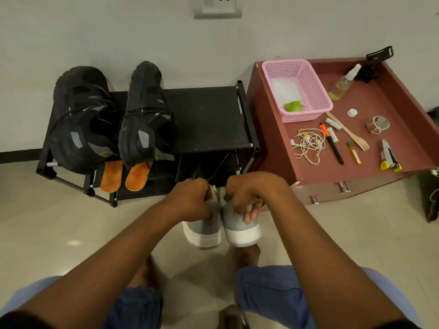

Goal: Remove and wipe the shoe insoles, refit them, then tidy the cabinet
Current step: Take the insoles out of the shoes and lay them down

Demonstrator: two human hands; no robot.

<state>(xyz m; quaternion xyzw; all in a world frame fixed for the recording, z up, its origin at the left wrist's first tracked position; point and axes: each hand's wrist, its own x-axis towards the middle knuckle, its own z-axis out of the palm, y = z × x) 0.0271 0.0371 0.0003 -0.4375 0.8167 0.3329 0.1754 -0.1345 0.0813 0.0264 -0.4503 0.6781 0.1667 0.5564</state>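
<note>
Gripping the grey sneakers (222,227) on the floor before the shoe rack (209,119), left hand (190,198) and right hand (247,198) each clutching one collar, should lift evenly toward the lower shelf beside the orange insoles (124,175).

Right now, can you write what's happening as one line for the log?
left hand: grips grey shoe | right hand: grips other grey shoe | orange insoles: on rack under black shoes
</note>
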